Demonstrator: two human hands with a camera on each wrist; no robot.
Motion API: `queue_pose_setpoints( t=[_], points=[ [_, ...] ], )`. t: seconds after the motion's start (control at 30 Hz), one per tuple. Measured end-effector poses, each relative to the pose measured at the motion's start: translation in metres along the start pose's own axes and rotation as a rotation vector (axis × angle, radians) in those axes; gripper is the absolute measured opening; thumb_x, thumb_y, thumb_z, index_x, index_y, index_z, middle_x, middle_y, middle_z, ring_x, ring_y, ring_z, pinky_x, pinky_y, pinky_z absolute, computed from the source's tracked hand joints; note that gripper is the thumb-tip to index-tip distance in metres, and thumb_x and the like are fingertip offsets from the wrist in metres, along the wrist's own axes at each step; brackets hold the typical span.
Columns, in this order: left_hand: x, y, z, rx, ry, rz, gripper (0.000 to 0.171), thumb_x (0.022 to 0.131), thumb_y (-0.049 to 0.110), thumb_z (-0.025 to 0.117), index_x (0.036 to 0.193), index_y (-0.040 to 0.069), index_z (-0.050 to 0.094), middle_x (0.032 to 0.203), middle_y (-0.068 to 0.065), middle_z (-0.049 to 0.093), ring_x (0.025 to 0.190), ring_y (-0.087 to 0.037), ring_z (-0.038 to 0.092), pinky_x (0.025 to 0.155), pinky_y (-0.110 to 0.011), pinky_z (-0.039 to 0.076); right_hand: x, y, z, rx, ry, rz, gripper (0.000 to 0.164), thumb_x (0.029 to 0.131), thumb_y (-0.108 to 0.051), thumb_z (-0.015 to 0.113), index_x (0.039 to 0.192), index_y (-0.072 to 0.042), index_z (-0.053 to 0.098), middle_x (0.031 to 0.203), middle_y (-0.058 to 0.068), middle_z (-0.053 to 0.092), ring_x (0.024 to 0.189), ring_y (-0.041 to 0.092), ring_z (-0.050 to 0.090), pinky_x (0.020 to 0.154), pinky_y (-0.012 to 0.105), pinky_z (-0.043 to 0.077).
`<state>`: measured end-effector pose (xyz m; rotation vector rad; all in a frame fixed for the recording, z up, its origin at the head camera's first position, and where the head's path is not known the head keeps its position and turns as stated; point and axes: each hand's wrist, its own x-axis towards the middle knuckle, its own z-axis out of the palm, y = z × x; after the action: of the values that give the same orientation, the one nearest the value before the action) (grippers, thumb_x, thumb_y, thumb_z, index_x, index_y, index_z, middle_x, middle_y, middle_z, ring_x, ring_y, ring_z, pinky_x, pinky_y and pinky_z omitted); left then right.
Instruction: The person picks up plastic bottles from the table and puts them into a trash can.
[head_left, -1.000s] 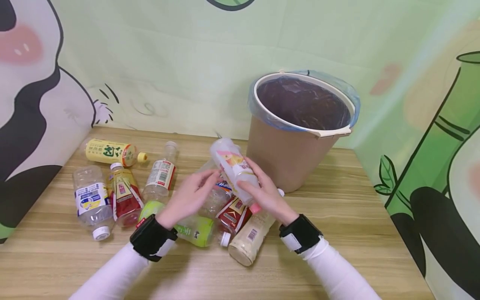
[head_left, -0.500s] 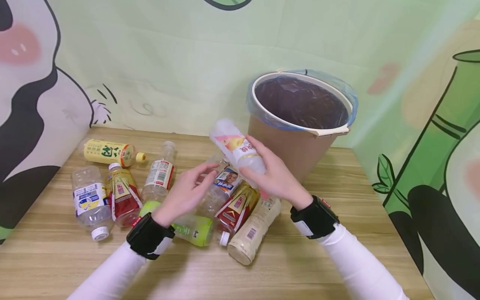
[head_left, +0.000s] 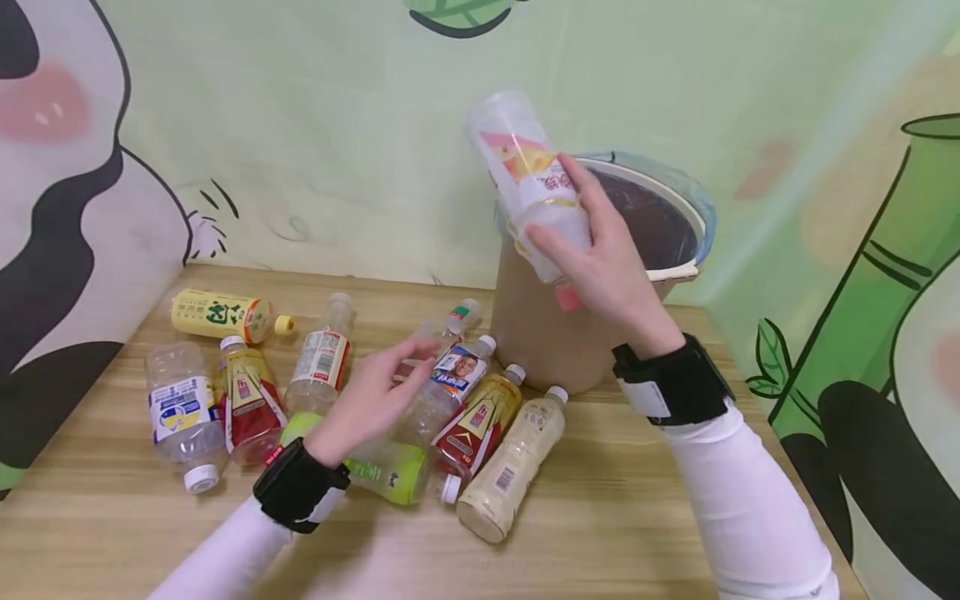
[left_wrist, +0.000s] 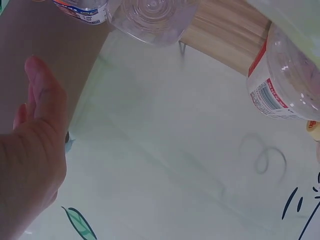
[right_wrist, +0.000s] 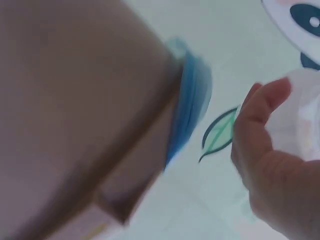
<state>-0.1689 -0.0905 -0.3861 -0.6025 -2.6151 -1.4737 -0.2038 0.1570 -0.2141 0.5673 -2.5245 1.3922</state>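
My right hand [head_left: 603, 271] gripped a clear plastic bottle [head_left: 528, 179], fingers and thumb curled round its lower half. The bottle was empty and translucent, with a white label carrying a pink and yellow patch and some red characters; it was tilted with its pink cap down by my palm and its base up toward eleven o'clock. It hung in the air at the near left rim of the brown bin [head_left: 555, 333], which was lined with a blue bag [head_left: 701, 208] folded over a cream rim. In the right wrist view I saw the fingers [right_wrist: 260, 107] wrapped on the pale bottle [right_wrist: 300, 120], with the bin's wall [right_wrist: 75, 100] close by at nine o'clock.

My left hand [head_left: 371, 400] hovered low over the heap of bottles on the wooden table [head_left: 637, 517], fingers loosely spread and holding nothing, fingertips close to a clear bottle with a blue portrait label [head_left: 450, 375]. At three o'clock from that hand lay a red-and-gold labelled bottle [head_left: 480, 421] and a creamy white bottle [head_left: 513, 462]; a green bottle [head_left: 390, 471] lay under my wrist. At nine o'clock were a clear white-capped bottle [head_left: 176, 412], a red tea bottle [head_left: 247, 400], a yellow bottle [head_left: 221, 315] and a clear bottle with a white label [head_left: 322, 358].
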Motion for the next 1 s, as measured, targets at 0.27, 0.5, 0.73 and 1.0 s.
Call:
queue_pose_setpoints(
  t=[0.27, 0.5, 0.73, 1.0],
  points=[
    [-0.005, 0.001, 0.002, 0.013, -0.004, -0.018, 0.035, 0.103, 0.019, 0.053, 0.133, 0.004, 0.061, 0.129, -0.020, 0.068, 0.105, -0.031, 0.072, 0.090, -0.044, 0.060, 0.028, 0.005, -0.015, 0.049, 0.124, 0.148, 0.077, 0.095, -0.035, 0.061, 0.160, -0.030, 0.019, 0.147, 0.007, 0.043, 0.106, 0.018, 0.053, 0.073, 0.024, 0.052],
    [-0.006, 0.000, 0.003, 0.019, -0.012, -0.032, 0.036, 0.102, 0.018, 0.053, 0.134, 0.003, 0.060, 0.130, -0.021, 0.068, 0.102, -0.031, 0.073, 0.088, -0.043, 0.061, 0.039, 0.023, -0.015, -0.108, 0.063, 0.192, 0.083, 0.096, -0.035, 0.057, 0.162, -0.016, 0.012, 0.151, 0.017, 0.039, 0.122, 0.028, 0.048, 0.101, 0.038, 0.047],
    [-0.005, -0.002, 0.003, 0.026, -0.010, -0.026, 0.036, 0.102, 0.018, 0.054, 0.135, 0.004, 0.059, 0.132, -0.020, 0.067, 0.104, -0.031, 0.072, 0.089, -0.044, 0.061, 0.044, 0.021, -0.018, -0.272, 0.014, 0.198, 0.082, 0.096, -0.036, 0.052, 0.162, -0.010, 0.011, 0.156, 0.024, 0.032, 0.132, 0.035, 0.042, 0.110, 0.049, 0.041],
    [-0.006, -0.005, 0.003, 0.039, -0.023, -0.037, 0.037, 0.102, 0.018, 0.055, 0.136, 0.004, 0.059, 0.133, -0.020, 0.066, 0.105, -0.032, 0.072, 0.089, -0.044, 0.061, 0.052, 0.021, -0.020, -0.368, -0.026, 0.185, 0.074, 0.096, -0.032, 0.048, 0.158, -0.003, 0.020, 0.144, 0.026, 0.043, 0.125, 0.036, 0.045, 0.102, 0.048, 0.045]
  ],
)
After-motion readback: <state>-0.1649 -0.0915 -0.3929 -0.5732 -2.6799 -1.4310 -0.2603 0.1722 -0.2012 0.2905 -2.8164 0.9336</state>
